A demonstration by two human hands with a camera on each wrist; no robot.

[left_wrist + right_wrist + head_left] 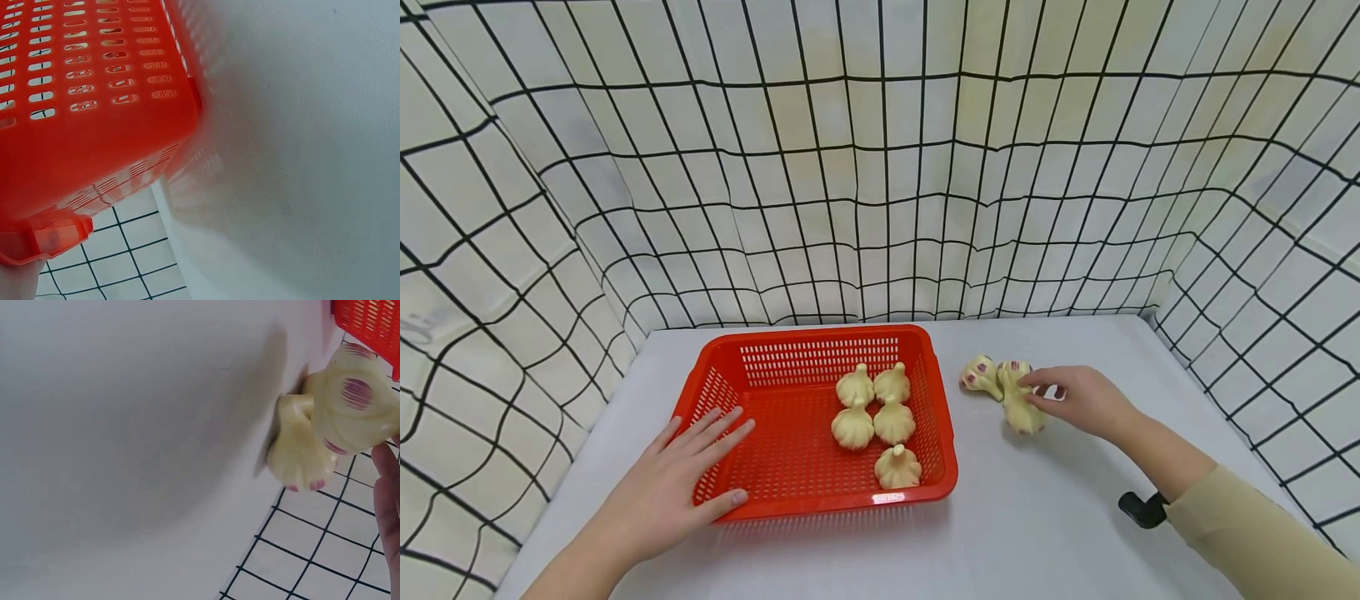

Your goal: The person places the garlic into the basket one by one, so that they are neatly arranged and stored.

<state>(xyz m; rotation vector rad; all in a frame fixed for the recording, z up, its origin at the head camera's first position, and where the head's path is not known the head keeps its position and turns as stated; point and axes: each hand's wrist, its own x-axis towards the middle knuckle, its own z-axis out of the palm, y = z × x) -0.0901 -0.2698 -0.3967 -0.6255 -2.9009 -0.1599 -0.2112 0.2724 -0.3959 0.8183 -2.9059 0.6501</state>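
Observation:
My right hand pinches a garlic bulb at its stem end, right of the basket. In the right wrist view this pale bulb, streaked purple, appears slightly off the white surface. Just behind it lie two more garlic bulbs, one at the left and another partly covered by the held one. My left hand lies with spread, straight fingers over the left rim of a red plastic basket. Several garlic bulbs sit stem-up in the basket's right half.
A white table surface carries the basket and loose bulbs. Black grid netting over pale cloth encloses the back and both sides. A black device sits at the right wrist by the beige sleeve.

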